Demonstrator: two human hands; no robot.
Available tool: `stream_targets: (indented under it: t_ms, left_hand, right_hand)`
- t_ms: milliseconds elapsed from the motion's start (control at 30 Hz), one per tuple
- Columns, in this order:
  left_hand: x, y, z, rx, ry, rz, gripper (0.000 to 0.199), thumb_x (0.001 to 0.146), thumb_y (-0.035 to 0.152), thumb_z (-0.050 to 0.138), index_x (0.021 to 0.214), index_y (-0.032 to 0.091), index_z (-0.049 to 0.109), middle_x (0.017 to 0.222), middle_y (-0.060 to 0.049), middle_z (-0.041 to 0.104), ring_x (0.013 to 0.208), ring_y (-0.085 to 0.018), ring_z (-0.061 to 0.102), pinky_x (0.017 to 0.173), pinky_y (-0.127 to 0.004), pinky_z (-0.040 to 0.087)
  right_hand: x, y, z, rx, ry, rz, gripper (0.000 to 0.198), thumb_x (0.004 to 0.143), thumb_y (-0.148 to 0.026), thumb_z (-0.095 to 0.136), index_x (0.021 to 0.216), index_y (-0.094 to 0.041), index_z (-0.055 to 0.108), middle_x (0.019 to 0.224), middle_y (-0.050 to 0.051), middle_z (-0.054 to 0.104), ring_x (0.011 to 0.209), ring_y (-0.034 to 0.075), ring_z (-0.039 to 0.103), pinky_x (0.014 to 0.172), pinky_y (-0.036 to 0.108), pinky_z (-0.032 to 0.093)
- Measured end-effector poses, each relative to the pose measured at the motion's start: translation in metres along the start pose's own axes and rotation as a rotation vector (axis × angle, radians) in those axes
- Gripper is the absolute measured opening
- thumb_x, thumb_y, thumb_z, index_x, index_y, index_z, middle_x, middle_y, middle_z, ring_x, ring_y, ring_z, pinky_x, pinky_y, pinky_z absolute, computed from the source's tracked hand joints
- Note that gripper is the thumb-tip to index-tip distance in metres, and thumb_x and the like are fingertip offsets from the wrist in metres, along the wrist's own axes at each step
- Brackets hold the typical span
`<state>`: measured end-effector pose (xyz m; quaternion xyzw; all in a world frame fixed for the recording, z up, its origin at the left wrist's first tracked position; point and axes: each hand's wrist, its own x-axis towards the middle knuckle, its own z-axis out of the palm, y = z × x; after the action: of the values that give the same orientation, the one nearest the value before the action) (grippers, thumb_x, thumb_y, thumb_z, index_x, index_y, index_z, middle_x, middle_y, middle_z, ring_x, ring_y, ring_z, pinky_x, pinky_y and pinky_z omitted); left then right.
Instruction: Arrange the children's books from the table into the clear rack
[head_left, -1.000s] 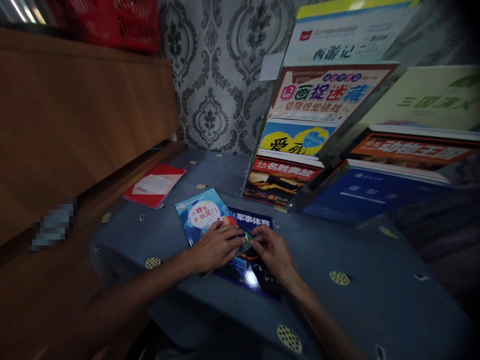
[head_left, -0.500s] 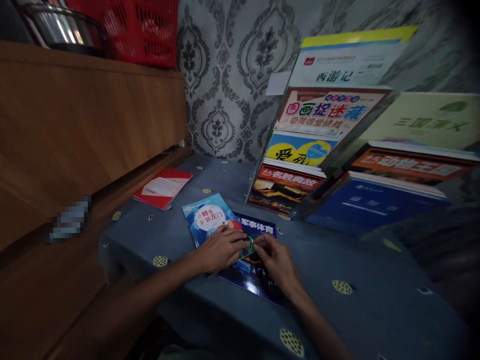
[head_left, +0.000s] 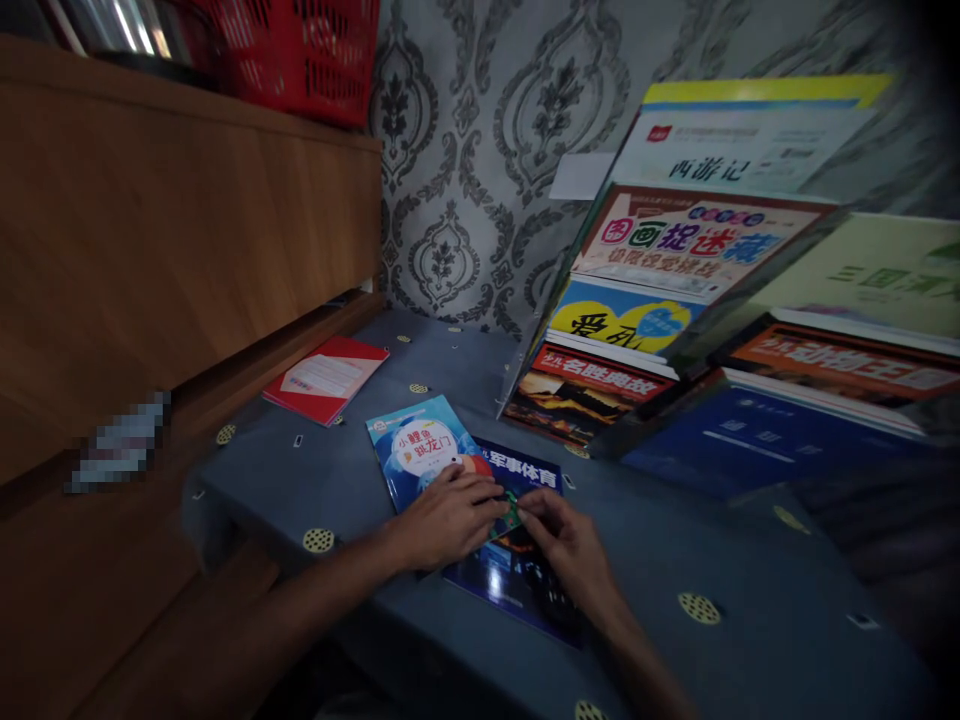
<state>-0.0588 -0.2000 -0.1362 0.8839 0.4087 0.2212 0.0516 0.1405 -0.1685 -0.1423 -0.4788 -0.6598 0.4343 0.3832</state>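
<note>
In dim light, we face a grey damask-patterned far wall, a wooden cabinet left, and a blue-grey-clothed worktop.

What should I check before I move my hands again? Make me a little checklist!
1. Left hand resting on the light blue book: ok.
2. Right hand firmly gripping that book's corner: cannot tell; its fingertips are there, but the grip isn't clear.
3. Light blue book clear of the dark blue book: not ok, it overlaps it.
4. Red book away from both hands: ok.
5. Standing books away from both hands: ok.
</note>
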Motion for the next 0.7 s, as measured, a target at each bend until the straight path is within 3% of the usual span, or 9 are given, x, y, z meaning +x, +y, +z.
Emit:
stream_targets:
  t_ms: [200,500,700]
  left_hand:
    - [-0.001,-0.001,-0.002,-0.026,-0.008,0.009,0.033,0.099,0.024,0.043,0.128,0.021,0.058,0.135,-0.007,0.062,0.126,-0.019,0.054,0.113,-0.045,0.032]
    - [-0.002,-0.003,-0.002,-0.046,-0.005,0.032,0.029,0.099,0.026,0.045,0.122,0.023,0.061,0.131,-0.006,0.063,0.122,-0.020,0.056,0.110,-0.045,0.031]
    - [0.009,0.023,-0.001,0.109,-0.060,-0.052,0.032,0.091,0.043,0.059,0.108,0.015,0.062,0.115,-0.010,0.064,0.114,-0.027,0.056,0.106,-0.051,0.037]
  right_hand:
    - [0.002,0.000,-0.004,0.029,-0.020,0.043,0.040,0.065,-0.059,0.074,0.074,-0.021,0.063,0.067,0.003,0.067,0.063,0.019,0.062,0.060,0.031,0.051]
    - [0.010,-0.001,-0.017,0.099,-0.117,0.147,0.044,0.058,-0.047,0.083,0.086,-0.022,0.060,0.060,-0.002,0.066,0.058,0.017,0.061,0.061,0.030,0.048]
    - [0.012,-0.007,-0.016,0.155,-0.124,0.193,0.049,0.052,-0.042,0.084,0.088,-0.022,0.057,0.056,-0.005,0.063,0.052,0.014,0.056,0.056,0.027,0.042]
